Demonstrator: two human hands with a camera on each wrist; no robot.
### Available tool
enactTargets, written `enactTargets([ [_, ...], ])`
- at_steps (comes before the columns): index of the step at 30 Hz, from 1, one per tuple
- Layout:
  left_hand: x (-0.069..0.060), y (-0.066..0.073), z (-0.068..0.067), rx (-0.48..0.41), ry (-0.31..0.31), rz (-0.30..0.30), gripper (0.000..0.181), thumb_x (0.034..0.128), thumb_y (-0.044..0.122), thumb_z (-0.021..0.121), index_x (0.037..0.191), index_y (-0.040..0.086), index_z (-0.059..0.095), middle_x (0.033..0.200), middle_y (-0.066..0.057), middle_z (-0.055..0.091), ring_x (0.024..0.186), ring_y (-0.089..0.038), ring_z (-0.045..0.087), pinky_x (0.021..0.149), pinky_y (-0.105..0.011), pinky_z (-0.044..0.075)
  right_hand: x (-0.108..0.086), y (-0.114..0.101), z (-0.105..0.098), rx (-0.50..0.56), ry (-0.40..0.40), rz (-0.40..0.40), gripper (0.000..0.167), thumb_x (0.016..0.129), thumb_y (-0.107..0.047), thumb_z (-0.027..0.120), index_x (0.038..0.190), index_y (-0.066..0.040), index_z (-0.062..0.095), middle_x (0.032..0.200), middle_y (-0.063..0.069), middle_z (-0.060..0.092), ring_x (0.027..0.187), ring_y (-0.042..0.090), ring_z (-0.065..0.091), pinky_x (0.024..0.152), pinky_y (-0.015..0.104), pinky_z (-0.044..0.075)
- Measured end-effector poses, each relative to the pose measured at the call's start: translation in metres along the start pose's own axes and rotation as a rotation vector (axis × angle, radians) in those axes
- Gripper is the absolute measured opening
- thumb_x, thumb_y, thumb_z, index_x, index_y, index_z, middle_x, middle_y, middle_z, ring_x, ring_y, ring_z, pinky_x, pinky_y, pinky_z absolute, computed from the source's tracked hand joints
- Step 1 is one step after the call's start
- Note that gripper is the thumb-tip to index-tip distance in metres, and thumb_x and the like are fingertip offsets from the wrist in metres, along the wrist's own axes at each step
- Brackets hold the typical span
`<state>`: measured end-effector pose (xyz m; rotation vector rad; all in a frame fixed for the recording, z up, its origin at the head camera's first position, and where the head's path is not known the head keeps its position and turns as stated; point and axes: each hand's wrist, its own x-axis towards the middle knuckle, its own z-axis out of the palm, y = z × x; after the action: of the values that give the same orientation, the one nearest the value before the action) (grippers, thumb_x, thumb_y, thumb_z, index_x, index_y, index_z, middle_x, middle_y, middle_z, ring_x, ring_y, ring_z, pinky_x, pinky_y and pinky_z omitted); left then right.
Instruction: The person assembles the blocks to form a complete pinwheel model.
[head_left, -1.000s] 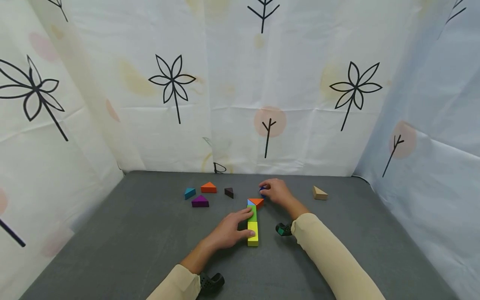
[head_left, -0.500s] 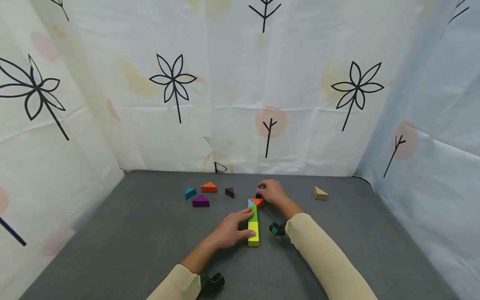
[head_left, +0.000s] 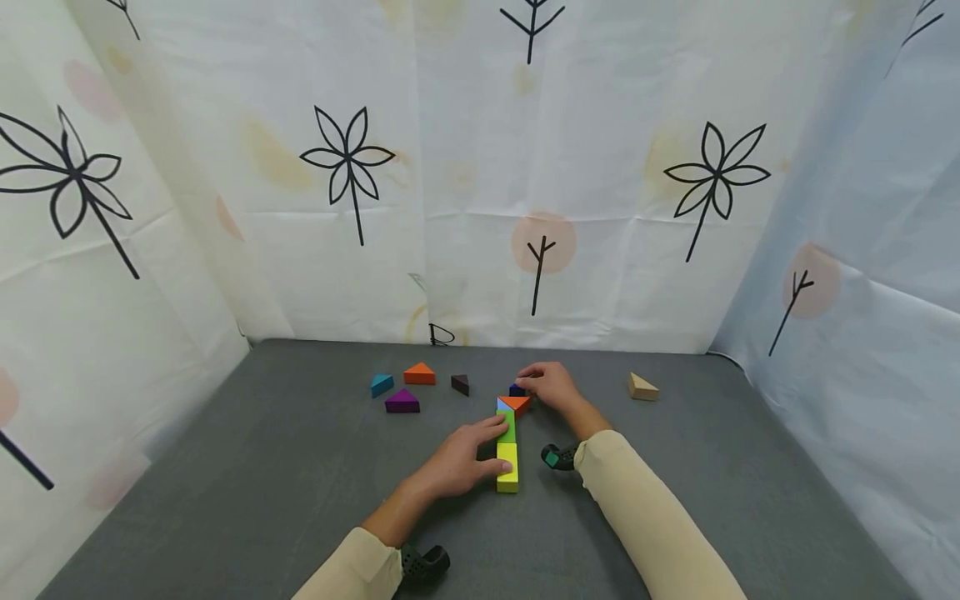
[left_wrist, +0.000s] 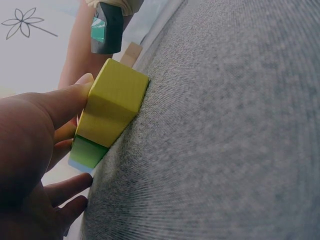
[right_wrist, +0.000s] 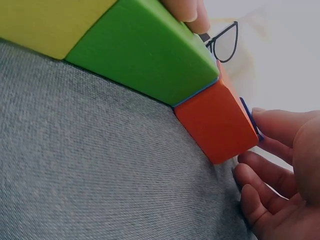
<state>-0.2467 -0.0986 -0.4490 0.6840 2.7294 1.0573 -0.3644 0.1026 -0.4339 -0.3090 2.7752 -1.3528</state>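
Observation:
A yellow block [head_left: 507,477], a green block [head_left: 507,432], a light blue triangular block [head_left: 504,404] and an orange triangular block [head_left: 516,403] touch end to end on the grey table. My left hand [head_left: 459,461] rests on this row, fingertips on the green block and thumb on the yellow one. In the left wrist view, the thumb [left_wrist: 75,97] lies along the yellow block's edge. Behind the orange triangle, my right hand [head_left: 553,387] holds a small dark blue block [head_left: 516,390] at its fingertips. The right wrist view shows only a thin blue edge [right_wrist: 250,116] by the thumb; the rest is hidden.
Left of the row lie a teal triangle [head_left: 382,384], an orange triangle [head_left: 419,373], a purple triangle [head_left: 402,402] and a dark brown block [head_left: 460,384]. A tan wooden triangle [head_left: 642,387] lies to the right. Patterned white cloth [head_left: 465,275] encloses the table [head_left: 262,467].
My right hand has shifted slightly left and brought the dark blue block down close behind the orange triangle. My left hand stays on the row.

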Motion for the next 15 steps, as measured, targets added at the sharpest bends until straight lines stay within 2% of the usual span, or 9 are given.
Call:
enactTargets([
  [9,-0.0007,0.0003,-0.0006,0.004,0.001,0.011,0.066,0.0909,0.043,0.066,0.148,0.018,0.045,0.154,0.004,0.035,0.139,-0.029,0.034,0.109,-0.053,0.029,-0.0038,-0.0019,0.0029,-0.034,0.000,-0.002,0.025,0.091,-0.024,0.070,0.107,-0.005,0.074,0.105,0.010,0.069,0.093,0.025,0.062,0.081,0.040,0.051],
  [15,-0.0010,0.0005,-0.0009,0.000,0.000,0.015,0.066,0.0910,0.043,0.066,0.148,0.017,0.045,0.154,0.004,0.035,0.139,-0.029,0.034,0.109,-0.053,0.028,-0.0016,-0.0025,0.0062,-0.044,-0.003,0.022,0.026,0.090,-0.028,0.072,0.104,-0.006,0.074,0.102,0.007,0.069,0.088,0.021,0.060,0.077,0.035,0.051],
])
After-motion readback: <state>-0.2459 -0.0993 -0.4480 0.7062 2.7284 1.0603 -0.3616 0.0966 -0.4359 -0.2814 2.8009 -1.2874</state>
